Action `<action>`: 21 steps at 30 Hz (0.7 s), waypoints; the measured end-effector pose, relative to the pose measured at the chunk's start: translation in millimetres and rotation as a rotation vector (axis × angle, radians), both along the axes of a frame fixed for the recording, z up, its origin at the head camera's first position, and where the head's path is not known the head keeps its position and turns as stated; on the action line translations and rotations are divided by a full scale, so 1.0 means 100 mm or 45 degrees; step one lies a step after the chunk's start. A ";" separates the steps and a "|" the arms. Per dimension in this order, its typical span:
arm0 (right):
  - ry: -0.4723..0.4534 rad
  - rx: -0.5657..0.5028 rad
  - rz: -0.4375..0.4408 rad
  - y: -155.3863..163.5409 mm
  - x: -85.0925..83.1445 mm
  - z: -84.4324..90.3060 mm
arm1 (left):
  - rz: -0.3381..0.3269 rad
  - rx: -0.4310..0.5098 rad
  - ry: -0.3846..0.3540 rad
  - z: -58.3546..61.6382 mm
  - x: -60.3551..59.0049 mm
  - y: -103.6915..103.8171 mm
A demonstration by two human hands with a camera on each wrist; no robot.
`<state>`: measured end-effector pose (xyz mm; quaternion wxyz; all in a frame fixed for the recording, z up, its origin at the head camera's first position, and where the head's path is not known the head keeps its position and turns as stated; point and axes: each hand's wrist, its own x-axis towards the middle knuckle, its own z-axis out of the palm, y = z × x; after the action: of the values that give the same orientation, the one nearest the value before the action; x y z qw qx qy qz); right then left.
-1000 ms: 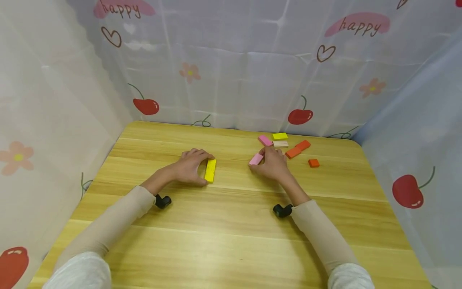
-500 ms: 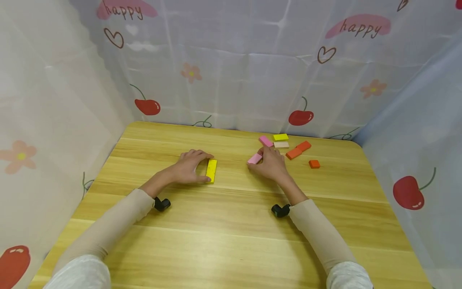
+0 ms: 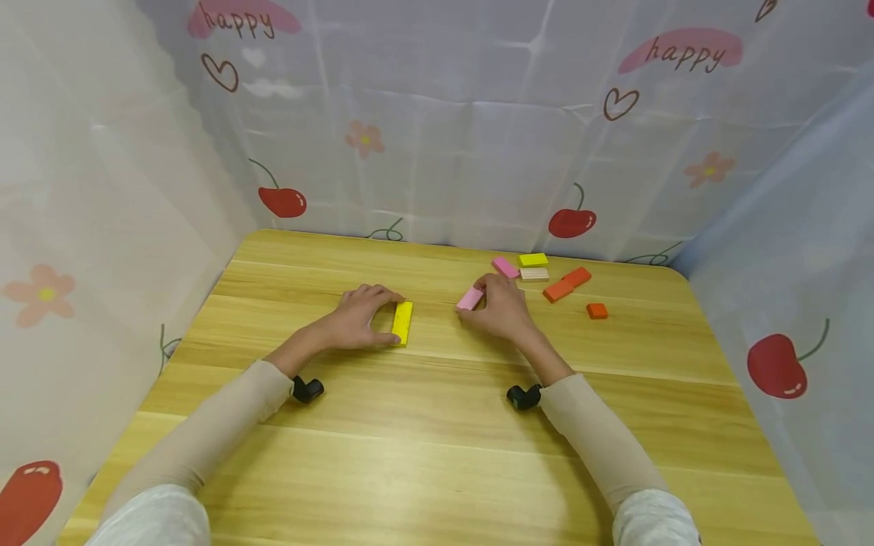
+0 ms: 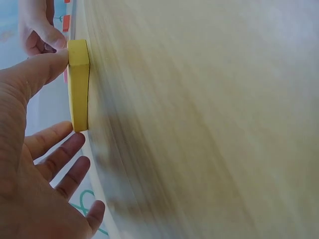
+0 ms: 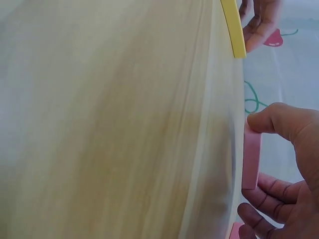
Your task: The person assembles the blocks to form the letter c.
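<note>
Left of the table's middle, my left hand (image 3: pixel 355 318) holds a yellow block (image 3: pixel 403 324) by its two short ends, thumb at the near end and index finger at the far end. The left wrist view has the same yellow block (image 4: pixel 78 87) resting on the tabletop, the other fingers spread beside it. To the right, my right hand (image 3: pixel 501 307) pinches a pink block (image 3: pixel 470 299) end to end between thumb and fingers. In the right wrist view this pink block (image 5: pixel 251 157) is close to the table surface; whether it touches is hard to tell. A gap separates the two blocks.
Behind my right hand lie another pink block (image 3: pixel 505 267), a second yellow block (image 3: pixel 533 260) and a plain wooden block (image 3: pixel 534 274). Farther right are an orange block (image 3: pixel 558 291) touching another orange block (image 3: pixel 577 277), and a small orange piece (image 3: pixel 597 311). A printed curtain (image 3: pixel 437 152) borders the wooden table (image 3: pixel 410 440).
My right hand has slid a little to the left with the pink block, towards the yellow one. My left hand and its yellow block stay almost in place; the head view shifted slightly.
</note>
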<state>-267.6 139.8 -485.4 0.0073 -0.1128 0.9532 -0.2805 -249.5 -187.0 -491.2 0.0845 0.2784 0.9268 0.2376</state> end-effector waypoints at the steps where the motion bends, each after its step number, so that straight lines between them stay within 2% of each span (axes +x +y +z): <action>1: 0.001 0.000 0.009 -0.02 0.00 0.00 | 0.002 0.001 0.000 0.00 0.00 0.00; 10: -0.004 0.048 0.043 -0.18 -0.04 -0.05 | 0.012 -0.007 -0.005 -0.04 -0.01 -0.01; 21: -0.030 0.062 0.029 -0.36 -0.05 -0.02 | 0.022 0.008 -0.018 -0.02 0.00 0.01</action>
<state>-272.5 103.6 -487.3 0.0246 -0.1201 0.9582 -0.2584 -249.3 -186.2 -493.1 0.0881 0.2688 0.9278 0.2433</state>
